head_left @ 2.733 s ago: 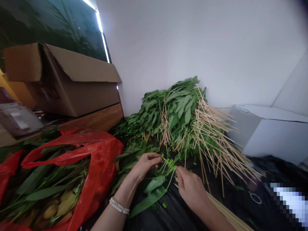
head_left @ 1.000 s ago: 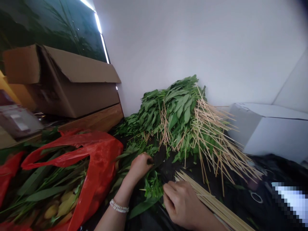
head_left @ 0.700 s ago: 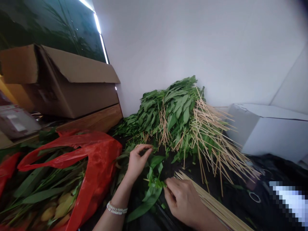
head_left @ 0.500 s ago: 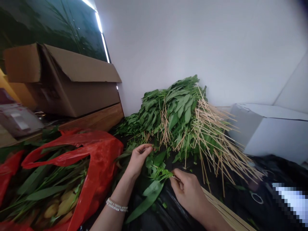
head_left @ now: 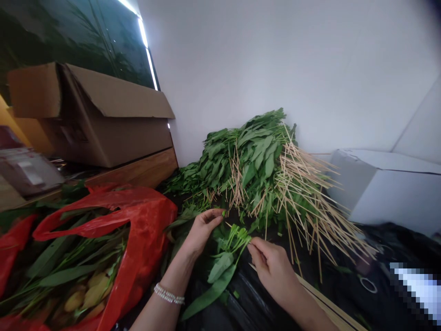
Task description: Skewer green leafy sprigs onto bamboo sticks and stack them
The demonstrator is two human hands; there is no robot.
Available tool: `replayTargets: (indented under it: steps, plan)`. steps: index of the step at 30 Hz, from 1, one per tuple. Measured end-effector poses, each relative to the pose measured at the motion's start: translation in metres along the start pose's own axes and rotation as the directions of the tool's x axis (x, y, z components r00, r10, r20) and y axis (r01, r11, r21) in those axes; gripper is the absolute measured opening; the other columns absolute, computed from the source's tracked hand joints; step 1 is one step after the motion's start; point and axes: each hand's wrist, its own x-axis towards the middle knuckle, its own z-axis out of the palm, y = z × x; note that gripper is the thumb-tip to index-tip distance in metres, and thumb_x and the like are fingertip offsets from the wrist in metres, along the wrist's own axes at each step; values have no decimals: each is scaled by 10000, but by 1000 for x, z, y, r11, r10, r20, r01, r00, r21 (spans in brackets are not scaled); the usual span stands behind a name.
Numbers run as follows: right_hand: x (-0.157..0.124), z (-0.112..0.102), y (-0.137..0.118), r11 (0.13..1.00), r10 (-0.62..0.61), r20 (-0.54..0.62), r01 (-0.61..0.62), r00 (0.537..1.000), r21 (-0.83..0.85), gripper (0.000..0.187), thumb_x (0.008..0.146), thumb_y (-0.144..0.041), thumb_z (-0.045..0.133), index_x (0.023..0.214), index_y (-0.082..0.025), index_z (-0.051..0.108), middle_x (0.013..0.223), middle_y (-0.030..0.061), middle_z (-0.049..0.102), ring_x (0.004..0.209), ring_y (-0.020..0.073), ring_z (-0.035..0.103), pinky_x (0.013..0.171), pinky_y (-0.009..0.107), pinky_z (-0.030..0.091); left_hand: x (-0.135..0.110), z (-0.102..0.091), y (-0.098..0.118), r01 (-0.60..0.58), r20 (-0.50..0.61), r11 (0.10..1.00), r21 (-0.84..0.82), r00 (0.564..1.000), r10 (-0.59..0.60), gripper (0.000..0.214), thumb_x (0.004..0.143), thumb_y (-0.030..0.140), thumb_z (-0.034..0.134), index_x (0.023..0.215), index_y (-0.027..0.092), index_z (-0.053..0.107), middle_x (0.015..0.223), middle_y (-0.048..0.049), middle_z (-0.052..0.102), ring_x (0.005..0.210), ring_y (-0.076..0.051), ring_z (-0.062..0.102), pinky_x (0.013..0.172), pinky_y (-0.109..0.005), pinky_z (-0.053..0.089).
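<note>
In the centre, my left hand [head_left: 204,229] has thumb and forefinger pinched on a small green stem piece [head_left: 223,213]. My right hand [head_left: 274,264] is closed on a bamboo skewer [head_left: 228,224], whose thin tip points up and left. Several folded green stems are threaded on that skewer, and their leafy greens [head_left: 220,266] hang down over the black plastic sheet [head_left: 248,299]. A short gap separates the left fingertips from the skewer tip. Beyond both hands lies a pile of skewered greens [head_left: 262,142], its bare sticks [head_left: 310,193] fanning out to the right.
At left, a red plastic bag [head_left: 148,216] holds loose leafy stems and some pale roundish items. An open cardboard box [head_left: 127,138] stands behind it. Loose bamboo skewers [head_left: 324,301] lie beside my right forearm. A white box [head_left: 389,193] sits against the wall at right.
My left hand has shifted slightly right, and the green piece in its fingers now shows. My right hand has moved slightly right and turned the skewer, so its tip shows past the stems.
</note>
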Motion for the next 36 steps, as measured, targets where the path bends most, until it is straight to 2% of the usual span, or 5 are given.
replayTargets:
  steps: [4,8,16,36]
  plan:
    - [0,4,8,998,45,0,-45,999,-36,281,921,-288,359,692,-217,506,590,-20,524,530,109,492,544,208,343,-3,4,1,4,33,1000,23,999,-5,335,661,362,739,923,157,705,920,-69,708,815,-176,623,755,-259,465]
    - [0,6,12,995,81,3,-81,997,-62,272,919,-287,361,685,-222,484,592,-20,530,526,114,503,543,209,334,-5,6,2,11,21,998,63,1000,-12,316,639,361,756,882,161,721,879,-64,710,800,-171,617,751,-254,456]
    - [-2,8,14,992,82,8,-80,997,-93,267,911,-263,368,663,-220,458,590,-25,523,522,111,495,556,213,321,-5,7,3,6,18,998,61,1000,-7,283,646,347,755,851,155,728,833,-59,708,778,-163,606,764,-259,444]
    - [-1,10,16,986,88,30,-83,996,-141,289,905,-261,340,688,-213,524,616,2,573,551,119,533,573,230,322,-5,8,2,0,18,998,61,1000,-1,300,631,358,761,845,149,732,836,-66,719,773,-174,619,763,-272,455]
